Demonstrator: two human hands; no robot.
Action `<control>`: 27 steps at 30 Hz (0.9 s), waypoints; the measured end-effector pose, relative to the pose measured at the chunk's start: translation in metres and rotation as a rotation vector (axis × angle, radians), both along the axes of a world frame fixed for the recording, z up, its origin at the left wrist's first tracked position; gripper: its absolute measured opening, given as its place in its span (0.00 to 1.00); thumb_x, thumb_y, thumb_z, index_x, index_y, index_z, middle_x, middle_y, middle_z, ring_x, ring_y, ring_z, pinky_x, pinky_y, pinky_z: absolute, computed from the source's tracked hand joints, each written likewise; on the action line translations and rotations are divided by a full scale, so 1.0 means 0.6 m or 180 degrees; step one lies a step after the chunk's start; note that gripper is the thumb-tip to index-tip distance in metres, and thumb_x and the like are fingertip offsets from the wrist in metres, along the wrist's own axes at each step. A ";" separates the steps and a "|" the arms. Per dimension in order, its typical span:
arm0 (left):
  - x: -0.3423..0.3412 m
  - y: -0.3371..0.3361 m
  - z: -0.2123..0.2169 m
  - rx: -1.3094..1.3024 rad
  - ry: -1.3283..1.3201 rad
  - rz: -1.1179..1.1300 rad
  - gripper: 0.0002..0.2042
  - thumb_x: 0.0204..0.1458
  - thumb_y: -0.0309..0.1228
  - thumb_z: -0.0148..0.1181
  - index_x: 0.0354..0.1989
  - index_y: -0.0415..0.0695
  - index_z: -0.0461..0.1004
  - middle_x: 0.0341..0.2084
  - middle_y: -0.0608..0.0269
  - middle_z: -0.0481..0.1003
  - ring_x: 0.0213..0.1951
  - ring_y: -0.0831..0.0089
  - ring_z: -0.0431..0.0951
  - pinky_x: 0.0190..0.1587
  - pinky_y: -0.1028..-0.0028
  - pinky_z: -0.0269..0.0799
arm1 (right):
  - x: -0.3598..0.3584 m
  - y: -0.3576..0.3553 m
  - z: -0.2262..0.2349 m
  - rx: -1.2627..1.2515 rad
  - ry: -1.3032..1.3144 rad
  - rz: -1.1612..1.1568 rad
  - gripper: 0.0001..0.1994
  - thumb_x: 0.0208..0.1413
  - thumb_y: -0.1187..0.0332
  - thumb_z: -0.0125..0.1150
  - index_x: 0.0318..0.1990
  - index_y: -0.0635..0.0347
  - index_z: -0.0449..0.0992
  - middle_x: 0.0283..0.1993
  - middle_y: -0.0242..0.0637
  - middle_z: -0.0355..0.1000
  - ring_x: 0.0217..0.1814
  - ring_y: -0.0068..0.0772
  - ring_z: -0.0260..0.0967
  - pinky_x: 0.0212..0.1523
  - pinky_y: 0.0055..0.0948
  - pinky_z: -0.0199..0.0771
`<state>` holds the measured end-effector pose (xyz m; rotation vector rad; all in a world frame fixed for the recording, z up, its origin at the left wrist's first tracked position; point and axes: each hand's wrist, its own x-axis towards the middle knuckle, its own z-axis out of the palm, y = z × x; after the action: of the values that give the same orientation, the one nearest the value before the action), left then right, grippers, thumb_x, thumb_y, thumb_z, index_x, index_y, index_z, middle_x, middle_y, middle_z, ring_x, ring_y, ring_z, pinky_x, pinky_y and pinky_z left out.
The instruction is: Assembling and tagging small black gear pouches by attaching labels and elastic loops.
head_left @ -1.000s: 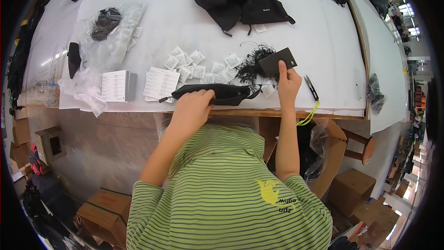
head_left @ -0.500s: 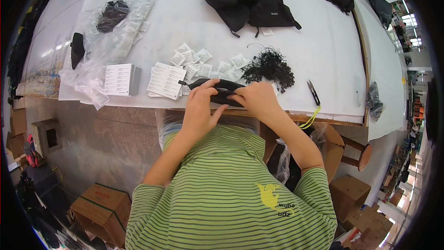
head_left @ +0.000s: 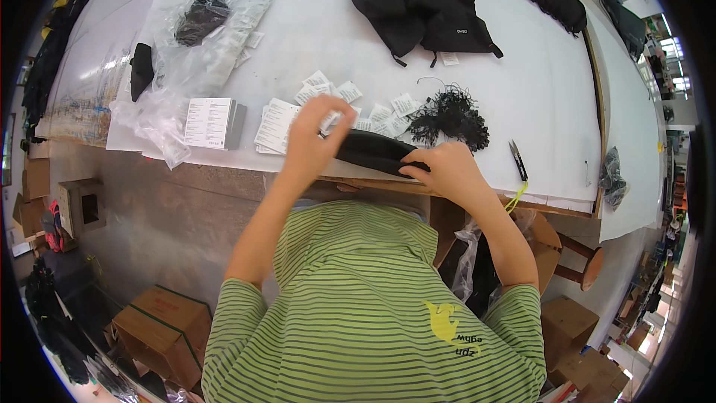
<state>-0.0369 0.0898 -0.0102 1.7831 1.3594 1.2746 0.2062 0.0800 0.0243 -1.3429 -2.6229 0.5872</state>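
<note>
A long black fabric pouch [head_left: 377, 153] is held at the table's front edge. My right hand [head_left: 451, 172] pinches its right end between thumb and fingers. At the pouch's left end my left hand [head_left: 317, 134] is closed, thumb and forefinger tips together just above the fabric. What those fingertips grip is too small to make out. Behind the hands lie a stack of white printed cards [head_left: 276, 127], loose white labels [head_left: 380, 116] and a tangled heap of black cords [head_left: 451, 116]. Thread snips [head_left: 517, 160] with a yellow-green cord rest to the right.
A block of white cards [head_left: 212, 123] stands at left, beside clear plastic bags [head_left: 216, 52] and a small black piece [head_left: 142, 72]. Black bags [head_left: 425, 11] lie at the back. Below the table are a cardboard box [head_left: 164, 325] and a wooden stool [head_left: 585, 269].
My left hand has risen and curled closed at the pouch's left end; the tab that stuck out there is now hidden. My right hand has slid along to the right end.
</note>
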 end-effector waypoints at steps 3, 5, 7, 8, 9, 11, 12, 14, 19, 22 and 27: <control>-0.066 0.064 -0.029 -0.0213 0.0487 0.0482 0.14 0.45 0.36 0.65 0.34 0.41 0.72 0.33 0.57 0.73 0.39 0.61 0.71 0.44 0.66 0.66 | 0.000 0.001 -0.001 -0.0032 0.0033 -0.0001 0.11 0.47 0.55 0.64 0.30 0.50 0.81 0.17 0.39 0.70 0.20 0.41 0.69 0.24 0.34 0.67; -0.102 0.083 -0.061 -0.0578 0.2211 0.0478 0.18 0.41 0.39 0.68 0.35 0.41 0.72 0.33 0.57 0.72 0.42 0.59 0.69 0.45 0.66 0.65 | 0.000 0.001 0.000 -0.0001 0.0059 0.0006 0.11 0.47 0.55 0.64 0.29 0.50 0.81 0.16 0.39 0.70 0.19 0.41 0.68 0.24 0.34 0.67; -0.113 0.096 -0.079 -0.0692 0.2090 0.0434 0.19 0.38 0.41 0.69 0.33 0.41 0.72 0.33 0.57 0.71 0.43 0.58 0.67 0.45 0.66 0.64 | 0.001 0.002 0.002 0.0102 0.0105 -0.0068 0.11 0.47 0.54 0.64 0.29 0.51 0.81 0.16 0.39 0.69 0.20 0.41 0.69 0.25 0.34 0.67; -0.116 0.100 -0.082 -0.0675 0.2007 0.0448 0.18 0.39 0.41 0.68 0.33 0.41 0.72 0.33 0.58 0.71 0.42 0.59 0.68 0.45 0.65 0.64 | 0.003 0.002 0.003 0.0111 0.0114 -0.0076 0.11 0.47 0.54 0.64 0.29 0.51 0.81 0.16 0.39 0.69 0.20 0.41 0.69 0.25 0.34 0.67; -0.118 0.103 -0.086 -0.0659 0.1924 0.0462 0.17 0.40 0.40 0.67 0.33 0.41 0.73 0.32 0.58 0.72 0.41 0.59 0.68 0.45 0.65 0.64 | 0.003 0.002 0.004 0.0062 0.0154 -0.0081 0.12 0.46 0.54 0.64 0.29 0.51 0.81 0.16 0.39 0.70 0.20 0.41 0.69 0.25 0.34 0.67; -0.118 0.106 -0.090 -0.0629 0.1755 0.0585 0.16 0.42 0.39 0.66 0.34 0.41 0.74 0.32 0.58 0.73 0.39 0.62 0.70 0.44 0.66 0.65 | 0.005 -0.001 0.006 0.0006 0.0200 -0.0104 0.12 0.46 0.53 0.64 0.29 0.50 0.81 0.16 0.39 0.70 0.20 0.41 0.69 0.25 0.33 0.67; -0.118 0.106 -0.092 -0.0607 0.1574 0.0722 0.15 0.44 0.37 0.65 0.36 0.40 0.75 0.32 0.59 0.74 0.38 0.64 0.72 0.43 0.67 0.67 | 0.005 0.000 0.008 0.0020 0.0060 -0.0030 0.13 0.46 0.53 0.64 0.30 0.51 0.81 0.18 0.39 0.71 0.22 0.41 0.70 0.26 0.34 0.69; -0.099 0.097 -0.062 -0.0692 0.0967 0.0515 0.14 0.46 0.35 0.63 0.38 0.40 0.75 0.32 0.59 0.75 0.36 0.66 0.73 0.42 0.69 0.68 | 0.009 0.001 0.007 0.0027 -0.0087 0.0008 0.13 0.46 0.53 0.64 0.31 0.52 0.81 0.20 0.39 0.73 0.25 0.42 0.72 0.27 0.35 0.70; 0.013 0.002 0.047 -0.0402 -0.0151 -0.0527 0.09 0.49 0.30 0.61 0.37 0.40 0.75 0.32 0.60 0.77 0.36 0.70 0.75 0.41 0.73 0.69 | 0.015 0.003 -0.009 0.0239 0.0034 0.0040 0.12 0.44 0.55 0.66 0.31 0.52 0.81 0.18 0.38 0.72 0.21 0.41 0.70 0.26 0.34 0.68; 0.038 -0.016 0.030 -0.0121 0.1089 -0.1021 0.09 0.48 0.32 0.63 0.36 0.42 0.74 0.38 0.62 0.76 0.43 0.68 0.74 0.50 0.71 0.65 | 0.010 0.002 -0.004 0.0170 -0.0067 0.0028 0.11 0.44 0.56 0.66 0.30 0.52 0.81 0.18 0.38 0.72 0.21 0.40 0.70 0.26 0.34 0.68; 0.039 -0.028 0.021 0.0280 0.1218 -0.0809 0.09 0.46 0.30 0.63 0.35 0.44 0.74 0.44 0.60 0.73 0.49 0.60 0.69 0.53 0.66 0.61 | 0.016 -0.008 -0.034 0.0580 0.0140 -0.0034 0.10 0.45 0.58 0.66 0.33 0.51 0.81 0.18 0.37 0.71 0.20 0.38 0.69 0.24 0.33 0.67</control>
<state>-0.0135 0.0730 0.0024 2.2640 1.2291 0.9006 0.2156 0.0755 0.0042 -1.2733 -2.5612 0.3614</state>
